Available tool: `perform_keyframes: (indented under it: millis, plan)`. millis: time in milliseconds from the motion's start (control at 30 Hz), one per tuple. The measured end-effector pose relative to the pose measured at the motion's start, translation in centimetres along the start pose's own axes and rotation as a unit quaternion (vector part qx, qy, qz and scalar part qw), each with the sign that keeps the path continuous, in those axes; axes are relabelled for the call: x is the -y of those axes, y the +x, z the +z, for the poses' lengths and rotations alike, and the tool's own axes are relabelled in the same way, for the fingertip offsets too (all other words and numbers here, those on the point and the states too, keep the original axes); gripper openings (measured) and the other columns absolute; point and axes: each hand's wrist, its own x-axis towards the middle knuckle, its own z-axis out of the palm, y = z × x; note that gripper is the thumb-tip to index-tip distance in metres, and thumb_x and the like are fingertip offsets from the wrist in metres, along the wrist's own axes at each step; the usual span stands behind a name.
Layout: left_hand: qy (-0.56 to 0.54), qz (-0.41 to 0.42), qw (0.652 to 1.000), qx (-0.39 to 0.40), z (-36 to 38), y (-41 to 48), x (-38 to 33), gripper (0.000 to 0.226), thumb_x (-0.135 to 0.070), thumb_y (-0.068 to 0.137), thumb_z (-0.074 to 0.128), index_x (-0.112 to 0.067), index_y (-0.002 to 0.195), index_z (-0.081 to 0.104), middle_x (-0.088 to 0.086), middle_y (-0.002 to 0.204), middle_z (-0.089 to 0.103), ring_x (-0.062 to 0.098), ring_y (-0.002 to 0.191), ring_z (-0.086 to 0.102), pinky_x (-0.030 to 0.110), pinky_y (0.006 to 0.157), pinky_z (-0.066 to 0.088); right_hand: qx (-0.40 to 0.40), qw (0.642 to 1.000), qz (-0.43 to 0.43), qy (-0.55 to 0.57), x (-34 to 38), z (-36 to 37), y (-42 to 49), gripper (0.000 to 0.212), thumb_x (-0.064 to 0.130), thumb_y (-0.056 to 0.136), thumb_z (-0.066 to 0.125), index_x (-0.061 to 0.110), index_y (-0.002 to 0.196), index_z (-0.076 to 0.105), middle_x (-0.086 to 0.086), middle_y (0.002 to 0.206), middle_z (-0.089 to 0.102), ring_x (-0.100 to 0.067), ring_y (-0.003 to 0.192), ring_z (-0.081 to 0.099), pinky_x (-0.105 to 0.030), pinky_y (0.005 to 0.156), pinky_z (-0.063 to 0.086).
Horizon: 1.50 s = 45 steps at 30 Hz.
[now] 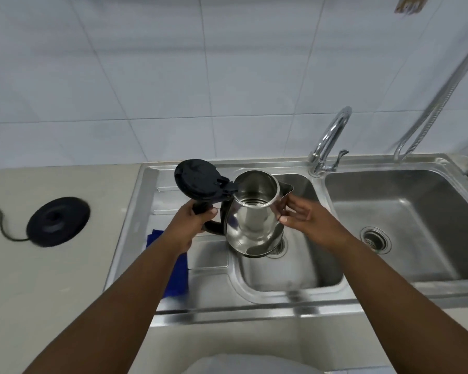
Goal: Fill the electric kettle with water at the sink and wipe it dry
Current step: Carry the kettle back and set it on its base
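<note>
Holding the steel kettle (pixel 250 211) above the smaller left basin of the sink (pixel 295 295), the person's left hand (pixel 192 222) is closed around its black handle, while the right hand (pixel 303 217) rests loosely curled, fingertips touching the body below the spout. The lid (pixel 197 182) stands flipped open. No readable writing or brand shows. A blue cloth (pixel 177 273) lies on the drainboard, the black base (pixel 58 221) on the counter, left.

— What stands behind it all?
— A wall of large pale tiles (pixel 152 63) with thin grey joints, evenly lit, no window showing.
— And below?
— A beige table (pixel 38 279), smooth and matt. A ribbed metal hose (pixel 443 87) runs down the wall at the right.
</note>
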Motion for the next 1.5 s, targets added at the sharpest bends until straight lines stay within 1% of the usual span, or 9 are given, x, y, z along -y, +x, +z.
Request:
perform_keyframes:
  millis: [167,333,600,733,867,1000,1100,1267,1500]
  plan:
    - [-0.008,0.015,1.0,-0.02,-6.0,-2.5,-0.5,0.034,-0.018,0.089,0.071,-0.017,0.122,0.062,0.001,0.114,0.07,0.021,0.106,0.066,0.039,0.09,0.054,0.0,1.0,-0.002,0.001,3.2,5.5,0.0,0.053,-0.012,0.085,0.069,0.033,0.112,0.067,0.021,0.104,0.075,0.013,0.107,0.064,-0.014,0.089,0.054]
    - [-0.015,0.028,0.998,-0.047,-13.0,-4.6,-0.6,0.028,-0.015,0.091,0.068,-0.018,0.118,0.062,0.002,0.113,0.07,0.023,0.1,0.066,0.045,0.091,0.051,0.028,0.999,-0.02,-0.006,5.6,11.9,1.1,0.036,-0.011,0.083,0.071,-0.001,0.117,0.065,-0.001,0.109,0.07,0.006,0.099,0.067,-0.015,0.086,0.055]
    - [-0.029,0.03,0.993,-0.114,-24.4,-7.2,0.9,0.02,-0.018,0.091,0.068,-0.027,0.109,0.064,0.003,0.121,0.068,0.026,0.113,0.063,0.048,0.098,0.049,0.049,0.999,-0.002,-0.014,8.2,23.4,3.4,0.037,-0.002,0.078,0.081,0.014,0.11,0.069,0.008,0.11,0.075,0.0,0.099,0.073,-0.017,0.081,0.058]
    - [-0.033,0.021,0.991,-0.128,-29.3,-8.5,1.9,0.034,-0.024,0.088,0.07,-0.019,0.121,0.063,0.003,0.123,0.068,0.026,0.116,0.062,0.049,0.099,0.048,0.06,0.998,-0.003,-0.016,9.3,28.7,3.9,0.039,0.0,0.078,0.082,0.017,0.11,0.068,0.012,0.109,0.074,0.004,0.093,0.073,-0.008,0.073,0.054]
    - [-0.034,0.027,0.992,-0.121,-33.3,-9.7,2.8,0.045,-0.028,0.079,0.07,-0.018,0.123,0.063,0.0,0.121,0.071,0.019,0.113,0.067,0.05,0.098,0.048,0.072,0.997,-0.004,-0.02,10.0,33.1,4.1,0.043,0.001,0.077,0.083,0.023,0.111,0.067,0.01,0.111,0.074,0.002,0.098,0.072,-0.013,0.084,0.057]
    - [-0.02,0.032,0.993,-0.113,-36.4,-10.1,3.8,0.03,-0.011,0.091,0.061,-0.015,0.12,0.064,-0.002,0.111,0.075,0.01,0.1,0.072,0.045,0.092,0.05,0.074,0.997,0.004,-0.02,9.9,36.7,3.9,0.056,0.003,0.076,0.084,0.017,0.126,0.063,0.003,0.121,0.073,-0.009,0.108,0.072,-0.022,0.092,0.057]
    - [-0.013,0.024,0.992,-0.123,-38.1,-10.4,4.8,0.028,-0.008,0.092,0.059,-0.014,0.119,0.065,-0.006,0.103,0.077,0.005,0.088,0.071,0.045,0.093,0.048,0.066,0.997,0.006,-0.038,9.7,38.8,3.6,0.058,0.007,0.075,0.086,0.023,0.125,0.063,0.006,0.121,0.073,-0.008,0.11,0.07,-0.03,0.097,0.057]
    - [-0.017,0.014,0.992,-0.123,-40.0,-10.6,5.8,0.029,-0.01,0.091,0.061,-0.012,0.12,0.064,-0.012,0.091,0.075,0.016,0.095,0.068,0.044,0.094,0.049,0.065,0.997,0.011,-0.05,9.9,40.9,3.2,0.055,0.009,0.076,0.086,0.027,0.123,0.061,0.013,0.113,0.073,-0.005,0.11,0.07,-0.03,0.098,0.056]
    - [-0.027,0.008,0.991,-0.13,-40.7,-10.5,6.5,0.031,-0.007,0.092,0.058,-0.013,0.122,0.065,-0.016,0.089,0.074,0.015,0.094,0.065,0.037,0.084,0.048,0.065,0.997,0.014,-0.05,9.8,42.1,2.9,0.055,0.009,0.077,0.085,0.033,0.119,0.059,0.017,0.109,0.071,-0.007,0.111,0.068,-0.033,0.101,0.054]
